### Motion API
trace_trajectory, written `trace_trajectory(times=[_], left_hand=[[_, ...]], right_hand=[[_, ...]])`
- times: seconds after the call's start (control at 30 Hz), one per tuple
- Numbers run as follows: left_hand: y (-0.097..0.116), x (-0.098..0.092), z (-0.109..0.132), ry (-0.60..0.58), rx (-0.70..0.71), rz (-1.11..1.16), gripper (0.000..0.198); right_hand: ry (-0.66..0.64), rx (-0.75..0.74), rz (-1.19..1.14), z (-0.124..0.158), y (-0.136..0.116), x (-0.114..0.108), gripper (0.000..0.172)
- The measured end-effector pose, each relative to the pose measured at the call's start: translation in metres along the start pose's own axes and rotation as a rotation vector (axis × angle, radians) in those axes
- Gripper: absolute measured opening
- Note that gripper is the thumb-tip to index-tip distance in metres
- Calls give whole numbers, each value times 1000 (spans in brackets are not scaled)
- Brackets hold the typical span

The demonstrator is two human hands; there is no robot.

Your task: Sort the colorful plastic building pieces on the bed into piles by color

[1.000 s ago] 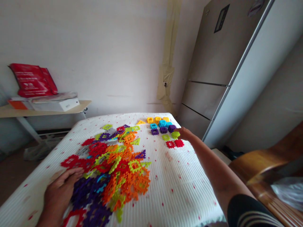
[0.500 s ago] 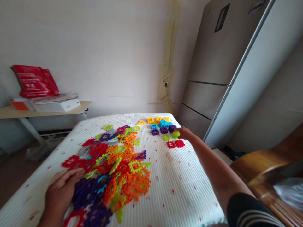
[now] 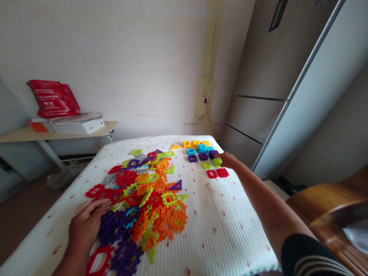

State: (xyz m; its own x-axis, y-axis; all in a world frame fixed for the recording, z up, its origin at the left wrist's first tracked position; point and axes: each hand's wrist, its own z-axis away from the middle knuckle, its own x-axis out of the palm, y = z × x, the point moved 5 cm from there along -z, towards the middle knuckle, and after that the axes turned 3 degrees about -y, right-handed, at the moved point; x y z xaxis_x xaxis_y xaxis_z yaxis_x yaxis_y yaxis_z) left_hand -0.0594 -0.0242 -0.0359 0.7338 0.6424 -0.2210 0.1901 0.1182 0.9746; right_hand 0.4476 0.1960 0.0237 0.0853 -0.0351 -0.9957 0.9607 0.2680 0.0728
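Observation:
My right hand (image 3: 228, 160) reaches to the far right of the bed-like surface, its fingers closed at a lime-green toothed plastic building piece (image 3: 217, 162). Its fingertips also lie beside a purple piece (image 3: 213, 154); their exact contact is hard to see. My left hand (image 3: 87, 220) rests at the left edge of a loose pile, fingers loosely extended and apparently holding nothing. Nearest to it are red pieces (image 3: 96, 190) and purple pieces (image 3: 110, 226). Orange pieces (image 3: 171, 220) make up the pile's right side.
Sorted rows stand at the far right: yellow pieces (image 3: 186, 144), blue pieces (image 3: 202, 148), purple, green and red pieces (image 3: 212, 174). A white quilted cover (image 3: 224, 237) lies under everything. A fridge (image 3: 258, 115) and a wooden chair (image 3: 330, 197) stand right; a side table (image 3: 17, 136) stands left.
The view has shifted, so everything appears slightly further right. My right hand stays by the green piece, and my left hand stays by the pile.

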Motion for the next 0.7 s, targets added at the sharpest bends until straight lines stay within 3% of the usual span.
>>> trace_trajectory(times=[0.17, 0.27, 0.37, 0.53, 0.7], left_hand=[[-8, 0, -3, -24, 102, 26, 27], [-1, -3, 2, 20, 227, -121, 30], [23, 1, 17, 44, 417, -321, 27], [67, 39, 48, -286, 616, -494, 21], [84, 70, 64, -453, 726, -721, 10]], right_hand=[[58, -36, 0, 11, -10, -11, 64], [216, -219, -62, 27, -38, -15, 51], [340, -408, -186, 50, -78, -7, 33], [358, -625, -301, 78, -135, 21, 26], [371, -677, -266, 84, -152, 41, 26]])
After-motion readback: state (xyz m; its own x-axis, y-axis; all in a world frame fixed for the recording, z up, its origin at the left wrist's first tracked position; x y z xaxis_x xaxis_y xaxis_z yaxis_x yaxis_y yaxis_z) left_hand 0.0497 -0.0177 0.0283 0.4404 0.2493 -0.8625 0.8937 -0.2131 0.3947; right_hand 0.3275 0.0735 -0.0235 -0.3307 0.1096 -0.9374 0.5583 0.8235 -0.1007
